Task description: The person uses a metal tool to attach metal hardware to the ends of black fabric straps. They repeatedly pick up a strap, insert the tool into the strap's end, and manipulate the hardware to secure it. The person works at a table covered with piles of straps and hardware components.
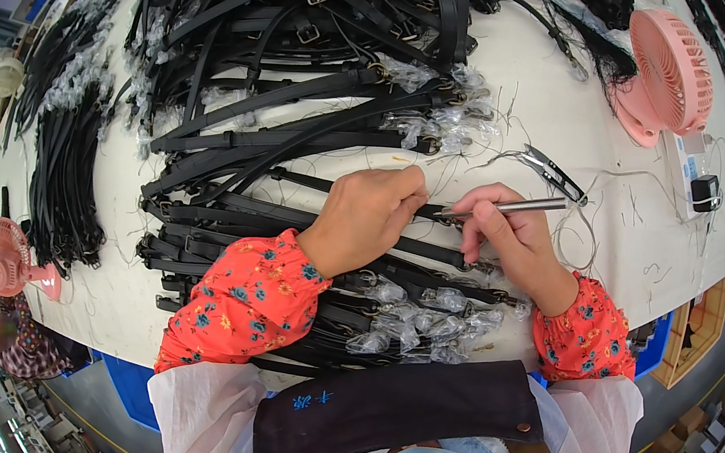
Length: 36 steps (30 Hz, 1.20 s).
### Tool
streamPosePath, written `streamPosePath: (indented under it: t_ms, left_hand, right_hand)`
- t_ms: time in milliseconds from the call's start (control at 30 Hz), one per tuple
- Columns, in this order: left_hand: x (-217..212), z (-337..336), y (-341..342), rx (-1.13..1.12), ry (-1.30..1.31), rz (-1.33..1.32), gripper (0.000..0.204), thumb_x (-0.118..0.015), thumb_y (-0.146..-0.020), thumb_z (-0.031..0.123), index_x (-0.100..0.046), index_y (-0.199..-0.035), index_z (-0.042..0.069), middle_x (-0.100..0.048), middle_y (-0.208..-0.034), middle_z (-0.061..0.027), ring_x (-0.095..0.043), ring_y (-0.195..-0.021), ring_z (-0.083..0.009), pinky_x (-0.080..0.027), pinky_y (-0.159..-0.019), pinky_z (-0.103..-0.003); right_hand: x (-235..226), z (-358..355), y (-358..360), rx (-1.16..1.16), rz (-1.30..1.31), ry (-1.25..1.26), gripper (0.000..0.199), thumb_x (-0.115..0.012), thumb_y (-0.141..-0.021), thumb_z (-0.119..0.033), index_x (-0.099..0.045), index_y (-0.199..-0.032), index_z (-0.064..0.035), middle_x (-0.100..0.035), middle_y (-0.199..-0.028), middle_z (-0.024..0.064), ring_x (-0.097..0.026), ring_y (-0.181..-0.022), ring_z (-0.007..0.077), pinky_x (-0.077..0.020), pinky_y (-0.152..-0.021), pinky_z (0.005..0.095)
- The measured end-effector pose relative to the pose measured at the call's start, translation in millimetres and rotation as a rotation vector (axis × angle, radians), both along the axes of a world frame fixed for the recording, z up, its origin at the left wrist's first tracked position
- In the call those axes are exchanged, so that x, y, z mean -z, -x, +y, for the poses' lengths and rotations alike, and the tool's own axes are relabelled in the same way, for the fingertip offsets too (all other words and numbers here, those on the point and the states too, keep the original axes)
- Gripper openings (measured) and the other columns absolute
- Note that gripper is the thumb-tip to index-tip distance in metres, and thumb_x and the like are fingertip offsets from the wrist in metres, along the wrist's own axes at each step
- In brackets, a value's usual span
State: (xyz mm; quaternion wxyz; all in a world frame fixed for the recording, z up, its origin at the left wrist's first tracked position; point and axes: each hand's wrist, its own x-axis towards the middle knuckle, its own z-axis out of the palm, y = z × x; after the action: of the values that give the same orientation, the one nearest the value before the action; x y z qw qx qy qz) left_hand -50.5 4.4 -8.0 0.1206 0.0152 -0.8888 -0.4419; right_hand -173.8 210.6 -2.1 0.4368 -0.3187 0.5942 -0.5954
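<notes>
My left hand (369, 213) is closed, its fingers pinching a thin black belt (301, 180) that runs under it toward my right hand. My right hand (512, 239) grips a slim silver pen-like metal tool (532, 205). The tool's tip lies close to the belt's end, between my two hands; whether they touch I cannot tell. Below my hands, several more black belts (240, 221) lie side by side, many with buckles wrapped in clear plastic (424, 320). Black-handled thread snips (553, 173) rest just beyond my right hand.
A big heap of black buckled belts (299, 27) covers the far part of the white table (660, 264). Another bundle of belts (68, 170) lies at left. Pink fans (667, 71) stand far right and near left. A white power strip (688, 174) with a black plug sits at right.
</notes>
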Motion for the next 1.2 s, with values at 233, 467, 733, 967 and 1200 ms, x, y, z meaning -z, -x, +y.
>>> streamPosePath:
  t_ms: [233,467,733,967,1200]
  left_hand:
    - [0.4,-4.1,0.2,0.003,-0.046,-0.037,0.004,-0.067,-0.093,0.000,-0.063,-0.093,0.001,-0.066,-0.074,-0.0130,-0.066,-0.063,-0.0246,-0.049,-0.060,-0.033]
    - [-0.2,-5.0,0.1,0.001,-0.060,-0.041,0.005,-0.067,-0.094,0.001,-0.063,-0.093,0.001,-0.065,-0.071,-0.0116,-0.063,-0.060,-0.0219,-0.048,-0.058,-0.032]
    - [1.4,-5.1,0.2,-0.003,-0.077,-0.035,0.004,-0.068,-0.094,0.001,-0.063,-0.093,0.001,-0.065,-0.071,-0.0109,-0.062,-0.059,-0.0190,-0.047,-0.057,-0.031]
    - [1.6,-5.0,0.0,-0.013,-0.091,-0.048,0.005,-0.068,-0.094,0.001,-0.063,-0.093,0.001,-0.066,-0.072,-0.0101,-0.062,-0.059,-0.0178,-0.047,-0.056,-0.031]
    - [0.1,-4.9,0.3,-0.010,-0.108,-0.053,0.005,-0.068,-0.094,0.001,-0.063,-0.093,0.000,-0.066,-0.072,-0.0095,-0.062,-0.060,-0.0155,-0.047,-0.056,-0.030]
  right_hand:
    - [1.4,0.4,-0.4,-0.016,-0.012,-0.008,0.030,-0.046,-0.113,-0.025,-0.060,-0.120,0.0010,-0.065,-0.077,0.0070,-0.061,-0.068,0.0124,-0.0511,-0.065,0.0274]
    - [4.2,-1.5,-3.3,0.028,-0.044,0.011,0.029,-0.050,-0.111,-0.025,-0.064,-0.116,0.0002,-0.064,-0.076,0.0029,-0.061,-0.067,0.0087,-0.0513,-0.062,0.0237]
    - [0.4,-1.8,-1.8,-0.025,0.005,-0.019,0.030,-0.045,-0.113,-0.025,-0.059,-0.121,0.0000,-0.064,-0.078,0.0064,-0.060,-0.069,0.0115,-0.0504,-0.066,0.0268]
    - [3.0,-2.4,-2.4,0.011,-0.017,-0.003,0.029,-0.050,-0.112,-0.025,-0.064,-0.117,0.0004,-0.064,-0.077,0.0029,-0.062,-0.067,0.0086,-0.0518,-0.062,0.0237]
    - [2.2,-1.6,-3.3,-0.008,-0.043,-0.007,0.031,-0.049,-0.112,-0.027,-0.063,-0.119,-0.0006,-0.064,-0.079,0.0025,-0.062,-0.069,0.0087,-0.0514,-0.064,0.0237]
